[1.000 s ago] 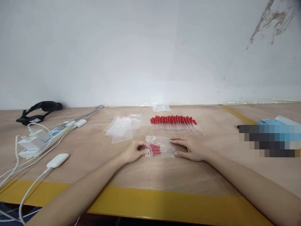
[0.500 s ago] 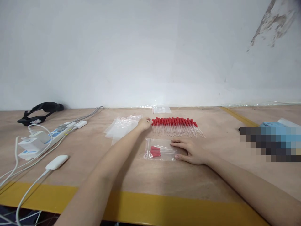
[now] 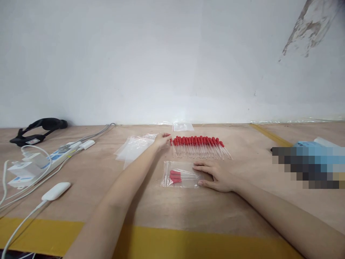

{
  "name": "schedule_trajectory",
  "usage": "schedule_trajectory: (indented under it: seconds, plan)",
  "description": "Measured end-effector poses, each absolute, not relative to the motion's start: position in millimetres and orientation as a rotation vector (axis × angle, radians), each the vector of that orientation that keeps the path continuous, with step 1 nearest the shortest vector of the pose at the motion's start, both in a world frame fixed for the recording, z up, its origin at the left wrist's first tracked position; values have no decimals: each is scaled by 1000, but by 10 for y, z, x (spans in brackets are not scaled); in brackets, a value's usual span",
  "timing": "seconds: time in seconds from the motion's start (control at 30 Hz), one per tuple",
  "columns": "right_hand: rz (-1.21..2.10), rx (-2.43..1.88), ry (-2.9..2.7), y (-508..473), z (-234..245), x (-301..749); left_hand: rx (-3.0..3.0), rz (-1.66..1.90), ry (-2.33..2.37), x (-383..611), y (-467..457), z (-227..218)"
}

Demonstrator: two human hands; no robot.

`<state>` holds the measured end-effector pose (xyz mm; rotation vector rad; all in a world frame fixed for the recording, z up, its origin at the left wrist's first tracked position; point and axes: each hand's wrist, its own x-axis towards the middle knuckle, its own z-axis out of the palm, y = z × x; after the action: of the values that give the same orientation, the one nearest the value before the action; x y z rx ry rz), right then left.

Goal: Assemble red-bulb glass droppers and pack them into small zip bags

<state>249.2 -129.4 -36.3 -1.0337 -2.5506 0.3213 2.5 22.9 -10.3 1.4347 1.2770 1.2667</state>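
A row of droppers (image 3: 199, 144) with red bulbs and clear, thin tubes lies side by side on the table. At the row's left end my left hand (image 3: 162, 139) has its fingers pinched on the red bulb of a dropper; its tube is hard to make out. Nearer to me lies a clear zip bag (image 3: 166, 180) with several red-bulbed droppers (image 3: 175, 176) inside, bulbs toward the left. My right hand (image 3: 219, 176) lies across the bag's right end, thumb and fingers spread. Flat empty bags (image 3: 132, 149) overlap beneath and left of my left forearm.
On the left are a white power strip (image 3: 58, 158) with chargers and cables, a white oval device (image 3: 56, 191) and a black strapped headset (image 3: 39, 130). Another small bag (image 3: 183, 127) lies by the wall. A blue package (image 3: 309, 144) and a blurred-out area are at right.
My left hand has drawn slightly left from the row, and a red bulb now shows at its fingertips. My right hand stays on the bag. The whole view has shifted a little.
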Motion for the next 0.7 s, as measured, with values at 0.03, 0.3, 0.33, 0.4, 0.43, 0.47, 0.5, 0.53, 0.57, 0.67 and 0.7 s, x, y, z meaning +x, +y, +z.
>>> schedule_trajectory:
  seconds: [0.03,0.3,0.33,0.4,0.43,0.47,0.5,0.53,0.57,0.67,0.7]
  plan:
    - [320,-1043,-2559,-1298,-356,2491,1414,1287,1240,-48,158,-64]
    - [333,-1068,-2549,-1310,-344,2492,1176,1552,1132,-832,-706,-60]
    - [335,-1072,-2551,-1307,-351,2493,1149,1565,1147,-881,-785,-95]
    - [341,-1067,-2552,-1299,-364,2496,1116,1582,1165,-919,-898,-163]
    - [344,-1062,-2552,-1295,-369,2497,1100,1593,1165,-913,-933,-194]
    - [348,-1061,-2550,-1294,-371,2498,1082,1600,1162,-896,-957,-222]
    - [349,-1065,-2548,-1294,-370,2498,1067,1601,1160,-873,-973,-247]
    - [349,-1072,-2549,-1297,-366,2497,1055,1595,1157,-847,-983,-267]
    - [347,-1082,-2551,-1301,-360,2496,1045,1589,1156,-823,-991,-284]
    - [337,-1096,-2559,-1314,-340,2491,1007,1561,1138,-771,-1018,-313]
    - [338,-1096,-2561,-1317,-337,2490,991,1546,1129,-761,-1031,-316]
